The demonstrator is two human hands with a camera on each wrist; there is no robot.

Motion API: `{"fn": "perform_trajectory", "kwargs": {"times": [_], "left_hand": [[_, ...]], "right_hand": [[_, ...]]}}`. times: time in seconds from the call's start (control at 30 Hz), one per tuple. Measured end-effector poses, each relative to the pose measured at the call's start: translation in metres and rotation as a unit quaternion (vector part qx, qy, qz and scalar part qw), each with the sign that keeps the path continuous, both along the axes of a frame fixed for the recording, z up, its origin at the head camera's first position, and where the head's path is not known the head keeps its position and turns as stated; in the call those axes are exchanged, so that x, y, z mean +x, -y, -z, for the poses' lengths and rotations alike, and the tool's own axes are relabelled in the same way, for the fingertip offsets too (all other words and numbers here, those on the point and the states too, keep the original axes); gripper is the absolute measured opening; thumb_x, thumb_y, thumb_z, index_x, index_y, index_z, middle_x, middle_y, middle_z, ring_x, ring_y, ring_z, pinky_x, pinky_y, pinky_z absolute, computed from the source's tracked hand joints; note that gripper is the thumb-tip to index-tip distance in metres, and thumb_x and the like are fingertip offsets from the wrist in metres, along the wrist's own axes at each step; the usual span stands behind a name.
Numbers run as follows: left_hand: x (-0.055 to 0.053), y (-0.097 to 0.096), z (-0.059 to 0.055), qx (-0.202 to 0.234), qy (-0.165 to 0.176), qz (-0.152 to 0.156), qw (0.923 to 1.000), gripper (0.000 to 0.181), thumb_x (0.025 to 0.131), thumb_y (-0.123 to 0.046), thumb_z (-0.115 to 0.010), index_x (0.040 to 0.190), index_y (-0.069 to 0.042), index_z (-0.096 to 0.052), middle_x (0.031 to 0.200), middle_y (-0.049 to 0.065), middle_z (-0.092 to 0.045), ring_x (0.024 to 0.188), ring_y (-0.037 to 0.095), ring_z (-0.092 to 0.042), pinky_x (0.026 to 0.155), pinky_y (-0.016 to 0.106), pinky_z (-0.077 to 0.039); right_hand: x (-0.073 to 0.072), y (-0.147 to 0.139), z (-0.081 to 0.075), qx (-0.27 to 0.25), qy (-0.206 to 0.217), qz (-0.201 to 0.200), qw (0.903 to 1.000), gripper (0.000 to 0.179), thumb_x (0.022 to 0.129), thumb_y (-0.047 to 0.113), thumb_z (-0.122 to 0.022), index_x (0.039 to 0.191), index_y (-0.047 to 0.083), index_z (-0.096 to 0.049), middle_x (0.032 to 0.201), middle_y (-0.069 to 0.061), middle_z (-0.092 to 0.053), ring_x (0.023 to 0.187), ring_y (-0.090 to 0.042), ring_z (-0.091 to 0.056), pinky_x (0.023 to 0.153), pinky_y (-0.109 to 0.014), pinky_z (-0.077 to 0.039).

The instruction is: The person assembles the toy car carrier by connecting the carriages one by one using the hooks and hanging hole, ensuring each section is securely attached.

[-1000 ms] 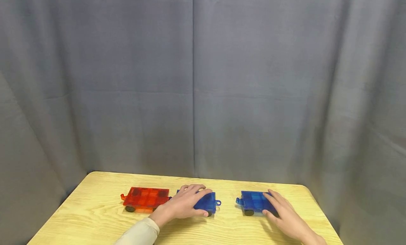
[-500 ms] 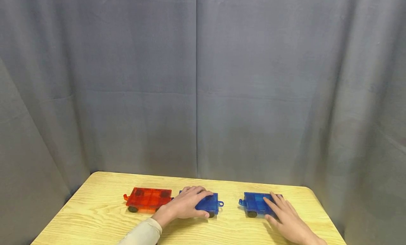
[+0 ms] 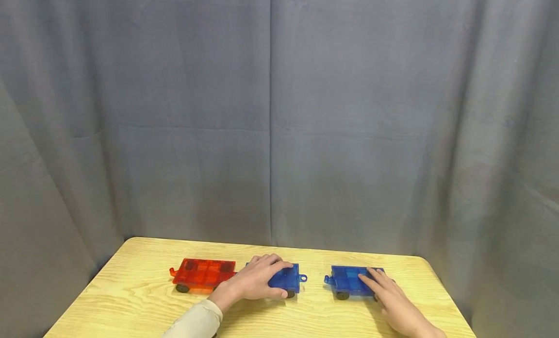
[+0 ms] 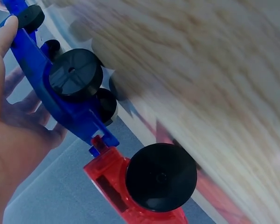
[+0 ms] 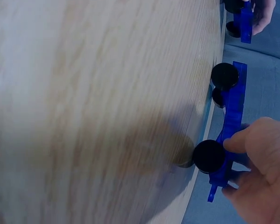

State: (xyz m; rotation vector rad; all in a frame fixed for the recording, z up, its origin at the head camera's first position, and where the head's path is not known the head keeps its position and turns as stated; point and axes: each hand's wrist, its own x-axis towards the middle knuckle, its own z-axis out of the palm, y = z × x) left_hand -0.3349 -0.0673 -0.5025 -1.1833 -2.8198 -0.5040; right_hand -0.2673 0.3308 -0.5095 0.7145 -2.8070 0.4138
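My left hand (image 3: 254,281) grips a translucent blue toy wagon (image 3: 286,278) across its width, thumb on the near side and fingers over the far edge. The left wrist view shows this wagon's end hitched to a red toy wagon (image 4: 109,170). A small ring (image 3: 303,278) sticks out from its right end. Further right, my right hand (image 3: 395,301) holds a second blue wagon (image 3: 347,279), its thumb against the near side in the right wrist view. This wagon's hook (image 3: 328,279) faces the ring, with a gap between them. Both blue wagons are partly covered by my hands.
All the wagons stand in a row on their black wheels on a light wood-grain table (image 3: 131,299). Beyond the table's back edge hangs a grey curtain (image 3: 196,134), which also closes in both sides.
My right hand and the right blue wagon have shifted slightly left, narrowing the gap to the ring. The left hand keeps its hold, and the red wagon stays beside it.
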Motion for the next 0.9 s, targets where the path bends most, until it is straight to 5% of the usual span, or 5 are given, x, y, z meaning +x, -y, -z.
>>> {"fn": "perform_trajectory", "kwargs": {"times": [0.2, 0.47, 0.9], "left_hand": [[0.001, 0.004, -0.005, 0.002, -0.003, -0.006, 1.0000, 0.069, 0.092, -0.063, -0.065, 0.151, -0.033, -0.047, 0.141, -0.003, -0.051, 0.128, 0.019, -0.047, 0.107, 0.052, -0.034], [0.002, 0.002, -0.005, 0.007, 0.002, -0.002, 1.0000, 0.070, 0.092, -0.067, -0.062, 0.151, -0.035, -0.046, 0.143, -0.005, -0.051, 0.131, 0.018, -0.047, 0.108, 0.052, -0.033], [-0.001, 0.001, -0.004, 0.000, 0.011, -0.023, 0.9997, 0.068, 0.089, -0.066, -0.066, 0.149, -0.038, -0.050, 0.142, -0.005, -0.051, 0.130, 0.020, -0.048, 0.102, 0.054, -0.037]], "right_hand": [[-0.002, 0.012, 0.001, -0.005, -0.002, -0.015, 0.9999, 0.061, 0.089, -0.012, -0.069, 0.145, 0.005, -0.056, 0.153, -0.024, -0.042, 0.137, -0.054, -0.036, 0.103, -0.069, -0.033], [-0.003, 0.026, 0.009, -0.010, -0.057, -0.051, 0.9971, 0.056, 0.086, -0.012, -0.072, 0.140, 0.001, -0.060, 0.148, -0.025, -0.047, 0.130, -0.054, -0.044, 0.097, -0.066, -0.042], [-0.003, 0.046, 0.005, 0.006, -0.044, -0.041, 0.9982, 0.056, 0.088, -0.009, -0.072, 0.141, 0.003, -0.060, 0.150, -0.023, -0.047, 0.134, -0.052, -0.043, 0.101, -0.064, -0.040]]}}
